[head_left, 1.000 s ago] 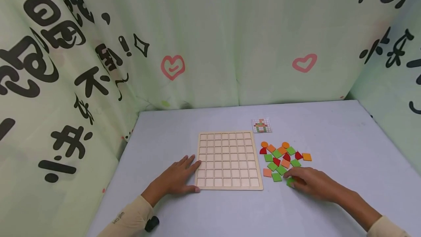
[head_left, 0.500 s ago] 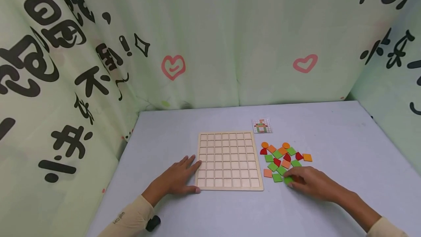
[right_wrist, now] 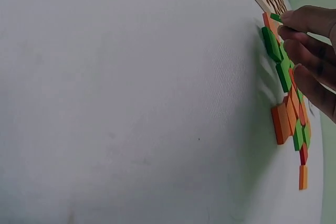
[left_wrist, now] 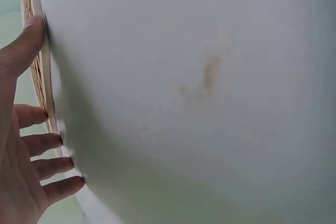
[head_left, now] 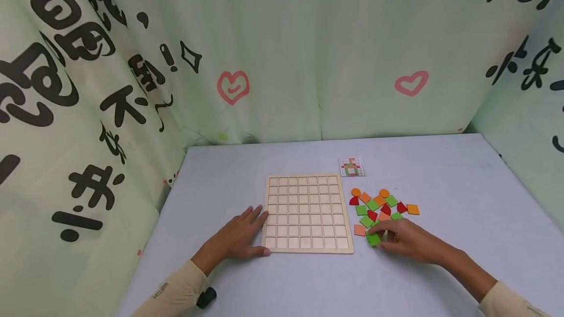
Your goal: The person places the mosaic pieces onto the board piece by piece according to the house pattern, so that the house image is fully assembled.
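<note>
A wooden grid board (head_left: 307,214) with square cells lies on the table. My left hand (head_left: 240,234) rests at its left edge, fingers spread and fairly straight; the left wrist view shows the thumb (left_wrist: 32,43) against the rim. To the right of the board, my right hand (head_left: 410,241) pinches a green square tile (head_left: 373,239) between thumb and fingers. It overlaps the near end of a cluster of flat tiles. In the right wrist view, the held green tile (right_wrist: 276,18) shows only as a thin edge at the fingertips.
Loose tiles include green squares (head_left: 361,210), orange squares (head_left: 413,209), orange discs (head_left: 356,192) and red quarter-round pieces (head_left: 402,207). A small card (head_left: 352,166) printed with a coloured grid picture lies behind them. Printed curtains (head_left: 282,53) hang around the white table (head_left: 440,175).
My right hand has moved left with the green square tile, from the near right of the cluster to over its near end. My left hand stays on the board's edge.
</note>
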`<action>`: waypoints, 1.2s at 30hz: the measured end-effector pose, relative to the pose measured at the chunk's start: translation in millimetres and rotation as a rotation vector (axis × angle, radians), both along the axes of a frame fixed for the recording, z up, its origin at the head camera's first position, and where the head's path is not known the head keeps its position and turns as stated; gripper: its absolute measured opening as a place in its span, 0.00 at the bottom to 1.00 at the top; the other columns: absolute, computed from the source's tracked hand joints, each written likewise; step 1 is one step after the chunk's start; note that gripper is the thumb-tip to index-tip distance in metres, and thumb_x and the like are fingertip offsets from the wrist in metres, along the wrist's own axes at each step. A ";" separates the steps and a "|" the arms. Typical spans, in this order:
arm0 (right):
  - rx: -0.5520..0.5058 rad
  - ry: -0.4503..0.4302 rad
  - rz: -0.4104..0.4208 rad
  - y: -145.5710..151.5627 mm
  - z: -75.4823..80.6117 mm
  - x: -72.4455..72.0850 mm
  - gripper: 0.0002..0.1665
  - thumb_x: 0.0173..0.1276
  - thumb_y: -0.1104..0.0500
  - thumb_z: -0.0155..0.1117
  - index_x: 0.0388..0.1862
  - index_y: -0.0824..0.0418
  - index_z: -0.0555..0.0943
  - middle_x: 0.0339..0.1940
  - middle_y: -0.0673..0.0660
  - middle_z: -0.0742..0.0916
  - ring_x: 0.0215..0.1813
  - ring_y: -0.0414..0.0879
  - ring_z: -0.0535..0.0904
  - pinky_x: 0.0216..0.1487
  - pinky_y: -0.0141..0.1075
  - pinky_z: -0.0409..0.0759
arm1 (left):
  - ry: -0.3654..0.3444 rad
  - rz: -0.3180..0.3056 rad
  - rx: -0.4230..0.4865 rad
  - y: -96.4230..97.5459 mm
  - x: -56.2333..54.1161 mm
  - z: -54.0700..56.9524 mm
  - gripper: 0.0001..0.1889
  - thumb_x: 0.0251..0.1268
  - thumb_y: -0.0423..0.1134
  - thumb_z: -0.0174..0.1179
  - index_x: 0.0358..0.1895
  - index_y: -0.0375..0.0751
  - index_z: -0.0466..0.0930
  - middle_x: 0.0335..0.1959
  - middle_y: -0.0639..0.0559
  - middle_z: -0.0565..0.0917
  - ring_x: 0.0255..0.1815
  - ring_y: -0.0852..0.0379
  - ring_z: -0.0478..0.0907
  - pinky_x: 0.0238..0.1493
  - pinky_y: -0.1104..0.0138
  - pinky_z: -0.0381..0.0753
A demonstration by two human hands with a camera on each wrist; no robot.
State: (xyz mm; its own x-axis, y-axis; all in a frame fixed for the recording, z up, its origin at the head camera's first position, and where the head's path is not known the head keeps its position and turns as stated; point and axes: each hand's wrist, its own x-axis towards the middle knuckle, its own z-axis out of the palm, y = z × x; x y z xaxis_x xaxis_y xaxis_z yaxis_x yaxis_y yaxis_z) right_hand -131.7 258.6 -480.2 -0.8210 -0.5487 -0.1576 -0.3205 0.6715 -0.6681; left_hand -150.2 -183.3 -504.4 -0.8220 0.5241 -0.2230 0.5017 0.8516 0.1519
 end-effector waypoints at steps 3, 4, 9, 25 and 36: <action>-0.028 0.065 0.007 -5.9 -2.1 -2.3 0.18 0.63 0.60 0.73 0.53 0.55 0.86 0.34 0.39 0.83 0.34 0.32 0.75 0.33 0.28 0.78 | 0.010 0.004 -0.003 -0.4 1.2 -0.6 0.51 0.60 0.73 0.57 0.79 0.43 0.57 0.80 0.42 0.58 0.80 0.37 0.57 0.70 0.46 0.69; -0.036 0.088 0.007 -8.0 -2.6 -2.8 0.18 0.63 0.60 0.73 0.53 0.55 0.86 0.34 0.38 0.84 0.35 0.31 0.75 0.34 0.28 0.79 | 0.010 0.007 -0.002 -0.3 1.5 -0.8 0.51 0.60 0.73 0.57 0.79 0.43 0.57 0.80 0.42 0.58 0.80 0.37 0.56 0.71 0.46 0.69; -0.064 0.186 0.000 -19.6 -4.1 -3.8 0.19 0.61 0.63 0.75 0.52 0.56 0.86 0.39 0.41 0.87 0.35 0.30 0.77 0.34 0.27 0.79 | 0.009 0.030 0.000 2.5 2.1 -2.0 0.51 0.60 0.72 0.58 0.79 0.44 0.57 0.81 0.40 0.57 0.80 0.36 0.55 0.72 0.46 0.68; -0.150 0.203 -0.017 -58.3 -9.0 -3.2 0.17 0.62 0.64 0.72 0.51 0.58 0.86 0.33 0.40 0.85 0.32 0.30 0.77 0.33 0.28 0.79 | -0.010 0.069 -0.013 3.7 5.3 -0.3 0.51 0.60 0.73 0.57 0.79 0.44 0.57 0.80 0.38 0.57 0.79 0.35 0.56 0.70 0.45 0.69; -0.252 -0.007 -0.043 -87.2 -9.2 -6.8 0.16 0.64 0.65 0.70 0.51 0.58 0.86 0.34 0.47 0.85 0.30 0.36 0.78 0.30 0.28 0.78 | -0.004 0.068 -0.026 4.8 6.0 1.3 0.52 0.60 0.71 0.59 0.79 0.41 0.57 0.80 0.37 0.58 0.79 0.34 0.57 0.70 0.44 0.69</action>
State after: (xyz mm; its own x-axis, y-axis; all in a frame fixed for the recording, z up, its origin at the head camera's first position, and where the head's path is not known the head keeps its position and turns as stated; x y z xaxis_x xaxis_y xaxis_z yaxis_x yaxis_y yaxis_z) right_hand -138.4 171.5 -489.4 -0.8439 -0.5358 -0.0266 -0.2896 0.4968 -0.8181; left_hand -144.2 -178.5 -503.1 -0.8546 0.4609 -0.2393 0.4419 0.8874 0.1313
